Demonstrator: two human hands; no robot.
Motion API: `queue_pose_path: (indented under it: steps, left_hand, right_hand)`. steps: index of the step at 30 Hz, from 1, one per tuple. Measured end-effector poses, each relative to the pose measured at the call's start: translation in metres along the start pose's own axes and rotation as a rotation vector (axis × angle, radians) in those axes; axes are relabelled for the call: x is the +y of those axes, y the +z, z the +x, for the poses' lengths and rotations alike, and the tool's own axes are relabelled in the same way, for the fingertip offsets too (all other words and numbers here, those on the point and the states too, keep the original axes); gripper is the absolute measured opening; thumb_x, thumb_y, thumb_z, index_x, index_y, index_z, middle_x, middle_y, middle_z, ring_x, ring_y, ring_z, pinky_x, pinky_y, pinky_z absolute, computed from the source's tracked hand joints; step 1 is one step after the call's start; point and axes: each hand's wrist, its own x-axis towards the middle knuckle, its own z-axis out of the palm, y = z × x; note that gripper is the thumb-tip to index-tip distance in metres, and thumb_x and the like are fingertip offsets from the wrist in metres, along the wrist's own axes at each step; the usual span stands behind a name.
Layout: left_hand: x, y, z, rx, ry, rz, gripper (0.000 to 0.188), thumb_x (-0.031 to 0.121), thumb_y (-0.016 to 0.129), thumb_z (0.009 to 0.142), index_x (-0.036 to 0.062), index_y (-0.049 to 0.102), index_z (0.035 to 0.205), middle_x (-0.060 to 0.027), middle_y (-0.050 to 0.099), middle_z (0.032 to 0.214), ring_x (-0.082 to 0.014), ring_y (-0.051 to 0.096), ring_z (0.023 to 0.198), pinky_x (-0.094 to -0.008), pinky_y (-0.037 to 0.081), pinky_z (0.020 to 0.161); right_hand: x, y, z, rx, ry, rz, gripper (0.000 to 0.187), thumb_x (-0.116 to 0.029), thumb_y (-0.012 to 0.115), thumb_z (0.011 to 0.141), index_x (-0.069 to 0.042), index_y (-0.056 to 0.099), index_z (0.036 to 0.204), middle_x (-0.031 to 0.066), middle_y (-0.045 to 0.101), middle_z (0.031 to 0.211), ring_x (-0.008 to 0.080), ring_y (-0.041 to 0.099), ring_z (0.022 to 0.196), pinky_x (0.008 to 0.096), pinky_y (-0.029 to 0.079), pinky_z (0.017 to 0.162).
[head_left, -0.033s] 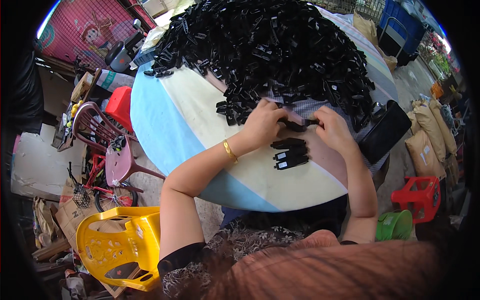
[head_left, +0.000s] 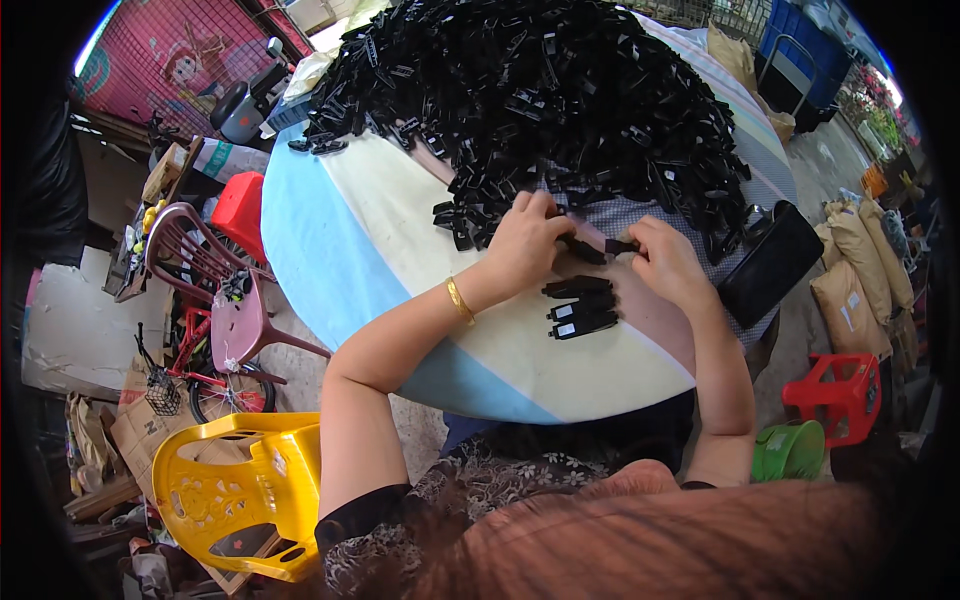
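Observation:
Over the near part of a cloth-covered round table [head_left: 350, 250], my left hand [head_left: 525, 245] pinches a small black plastic piece [head_left: 584, 250] between thumb and fingers. Facing it, my right hand [head_left: 668, 262] is closed on another short black piece [head_left: 621, 245]. The two pieces are nearly end to end; whether they touch is hard to tell. Just below my hands, several flat black plastic parts [head_left: 582, 310] lie side by side, some with small pale labels. Beyond my hands rises a large heap of similar black parts [head_left: 540, 100].
A dark pouch [head_left: 770, 262] lies at the table's right edge. Left of the table stand a yellow chair [head_left: 230, 480], a pink chair [head_left: 240, 320] and a red stool [head_left: 240, 218]. To the right are another red stool [head_left: 838, 398], a green bucket [head_left: 790, 450] and brown sacks [head_left: 850, 300].
Both hands stay almost in place. The fingers of my left hand shift slightly upward, and the two held pieces tilt a little between my hands.

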Motion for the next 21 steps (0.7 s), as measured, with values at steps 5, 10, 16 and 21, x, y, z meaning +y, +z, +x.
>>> queue_pose_path:
  steps: [5,10,16,21]
  left_hand:
    - [0.033,-0.007,0.004,-0.419,-0.4,-0.179,0.038,0.01,0.065,0.072,0.0121,0.06,0.11,-0.0135,0.054,0.096,-0.0332,0.056,0.09,-0.0398,0.047,0.08]
    - [0.012,0.015,-0.006,-0.226,-0.125,-0.175,0.028,0.005,0.065,0.07,0.0072,0.058,0.098,-0.0147,0.054,0.093,-0.0324,0.056,0.088,-0.0408,0.048,0.076]
    - [0.009,0.004,-0.004,-0.225,-0.136,-0.477,0.027,0.003,0.066,0.067,0.0035,0.059,0.093,-0.015,0.057,0.089,-0.0337,0.055,0.086,-0.0399,0.046,0.078]
    - [0.004,-0.003,-0.008,-0.257,-0.207,-0.357,0.024,0.006,0.07,0.066,0.0019,0.065,0.089,-0.0116,0.059,0.081,-0.0297,0.057,0.081,-0.0365,0.047,0.073]
  right_hand:
    - [-0.002,-0.008,-0.001,-0.094,0.079,-0.032,0.021,-0.005,0.062,0.071,-0.001,0.064,0.092,0.0133,0.06,0.091,0.0305,0.06,0.082,0.0372,0.049,0.07]
    - [0.006,0.002,0.003,0.303,-0.151,0.138,0.022,0.008,0.058,0.068,0.002,0.062,0.088,0.0103,0.057,0.08,0.0262,0.055,0.071,0.0327,0.045,0.06]
    - [0.002,0.004,0.003,0.125,-0.303,0.104,0.022,0.006,0.062,0.064,0.001,0.063,0.085,0.0103,0.058,0.081,0.0272,0.055,0.081,0.0359,0.046,0.069]
    - [0.001,0.003,-0.001,0.154,-0.29,-0.004,0.015,0.004,0.062,0.063,0.0,0.064,0.077,0.0094,0.057,0.075,0.0272,0.055,0.076,0.0364,0.046,0.067]
